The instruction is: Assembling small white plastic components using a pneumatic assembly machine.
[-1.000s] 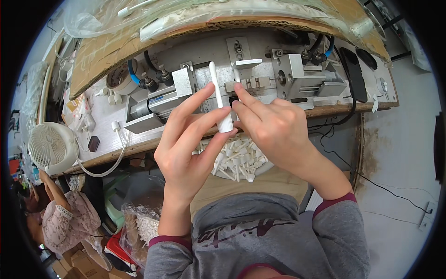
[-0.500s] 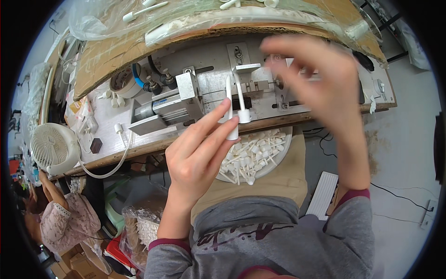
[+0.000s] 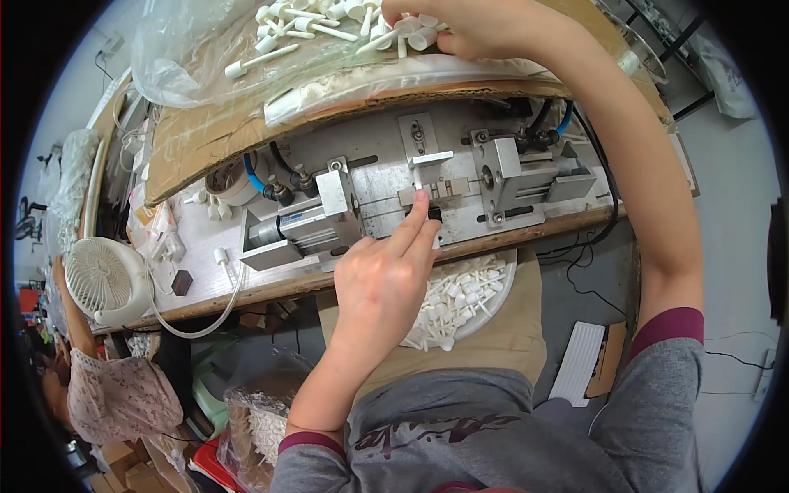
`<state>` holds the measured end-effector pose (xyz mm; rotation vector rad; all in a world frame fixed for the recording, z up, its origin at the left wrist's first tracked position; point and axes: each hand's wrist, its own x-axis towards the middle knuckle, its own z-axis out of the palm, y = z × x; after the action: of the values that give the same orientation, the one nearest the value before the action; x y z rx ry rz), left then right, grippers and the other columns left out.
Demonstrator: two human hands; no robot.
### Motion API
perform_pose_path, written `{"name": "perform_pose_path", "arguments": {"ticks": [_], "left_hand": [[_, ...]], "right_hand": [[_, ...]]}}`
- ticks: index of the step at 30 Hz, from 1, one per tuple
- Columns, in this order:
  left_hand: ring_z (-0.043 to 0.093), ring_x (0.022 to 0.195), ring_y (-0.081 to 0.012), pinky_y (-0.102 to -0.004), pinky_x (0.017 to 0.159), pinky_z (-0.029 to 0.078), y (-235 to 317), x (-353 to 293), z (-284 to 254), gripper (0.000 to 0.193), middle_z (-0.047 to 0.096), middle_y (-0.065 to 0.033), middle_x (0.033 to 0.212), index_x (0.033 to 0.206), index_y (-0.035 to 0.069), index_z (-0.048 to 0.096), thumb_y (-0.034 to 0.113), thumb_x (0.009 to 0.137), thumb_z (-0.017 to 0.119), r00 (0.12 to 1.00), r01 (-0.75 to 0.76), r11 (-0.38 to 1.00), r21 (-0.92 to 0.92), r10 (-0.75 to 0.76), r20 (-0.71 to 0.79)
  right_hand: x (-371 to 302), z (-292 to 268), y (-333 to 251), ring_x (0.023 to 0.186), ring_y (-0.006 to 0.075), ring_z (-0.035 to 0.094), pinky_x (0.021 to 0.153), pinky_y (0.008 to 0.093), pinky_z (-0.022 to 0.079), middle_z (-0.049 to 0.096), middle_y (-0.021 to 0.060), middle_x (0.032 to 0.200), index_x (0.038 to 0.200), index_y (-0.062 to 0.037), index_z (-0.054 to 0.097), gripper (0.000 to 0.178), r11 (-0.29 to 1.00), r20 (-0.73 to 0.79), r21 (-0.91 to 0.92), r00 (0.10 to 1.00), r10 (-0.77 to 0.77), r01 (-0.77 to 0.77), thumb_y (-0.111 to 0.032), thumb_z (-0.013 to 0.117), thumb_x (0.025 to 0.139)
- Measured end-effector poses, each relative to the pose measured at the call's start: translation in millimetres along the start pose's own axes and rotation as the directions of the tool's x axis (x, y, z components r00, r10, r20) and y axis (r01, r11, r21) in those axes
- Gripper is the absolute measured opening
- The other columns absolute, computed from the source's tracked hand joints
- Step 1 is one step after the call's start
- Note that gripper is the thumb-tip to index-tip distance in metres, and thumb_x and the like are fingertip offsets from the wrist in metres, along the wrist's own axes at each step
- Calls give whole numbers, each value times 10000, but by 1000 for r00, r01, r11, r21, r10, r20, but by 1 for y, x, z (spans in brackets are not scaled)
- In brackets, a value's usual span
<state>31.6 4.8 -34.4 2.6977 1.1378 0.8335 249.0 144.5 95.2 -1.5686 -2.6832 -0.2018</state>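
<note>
My left hand (image 3: 382, 275) is at the middle of the metal clamping fixture (image 3: 440, 193), its fingers closed on a white plastic stick (image 3: 417, 176). The stick's tip shows beyond my index finger, and the rest is hidden by the fingers. My right hand (image 3: 464, 29) reaches up to the cardboard shelf, its fingers curled around white capped sticks (image 3: 422, 38) at the edge of a loose pile (image 3: 329, 18). The upper picture edge cuts off part of this hand. Below my left hand, a round white tub (image 3: 503, 289) holds many similar white pieces.
Metal cylinders with hoses stand left (image 3: 300, 218) and right (image 3: 526, 177) of the fixture. Cardboard (image 3: 189, 152) overhangs the bench's back. A white fan (image 3: 107, 279) and a tape roll (image 3: 234, 182) sit left. Another person's sleeve (image 3: 119, 394) shows at far left.
My right hand has moved from above the fixture up to the pile on the shelf. My left hand has shifted slightly right, its fingers now down at the fixture's middle.
</note>
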Motion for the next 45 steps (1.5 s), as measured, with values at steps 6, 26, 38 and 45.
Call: {"name": "perform_pose_path", "arguments": {"ticks": [6, 26, 38, 45], "left_hand": [[576, 524, -202, -285, 540, 483, -4, -3, 3, 269, 696, -19, 1246, 1003, 97, 743, 146, 745, 800, 1000, 5, 999, -33, -5, 4], [693, 867, -164, -274, 730, 614, 0, 0, -24, 331, 689, -111, 1043, 1095, -8, 722, -32, 771, 787, 961, 77, 660, -748, -249, -120], [597, 570, -178, -280, 536, 473, -2, -13, 10, 323, 724, -12, 1173, 1051, 103, 746, 148, 737, 807, 994, -58, 997, 47, 62, -95], [561, 529, -182, -278, 537, 472, -2, -1, 6, 321, 730, 7, 1165, 1011, 113, 762, 190, 706, 830, 998, -38, 999, 32, 40, -45]], "right_hand": [[-14, -4, 5, 958, 347, 671, 850, 427, 529, 697, 204, 1019, 1214, -60, 627, 427, 990, -153, 134, 988, -16, 37, -107, 685, 794], [-130, 65, -115, 623, 145, 638, 528, 249, 522, 678, 109, 972, 1074, -21, 700, 390, 977, -698, -25, 696, -169, 212, -115, 680, 696], [-165, 40, -103, 535, -3, 493, 452, 173, 306, 647, 17, 700, 1088, 21, 695, 228, -173, 221, 972, 871, 440, -160, -154, 685, 942], [-170, 69, -108, 535, 2, 425, 494, 191, 273, 525, -71, 599, 924, -4, 699, 224, -297, 414, 891, 882, 224, -343, -223, 744, 911]]}}
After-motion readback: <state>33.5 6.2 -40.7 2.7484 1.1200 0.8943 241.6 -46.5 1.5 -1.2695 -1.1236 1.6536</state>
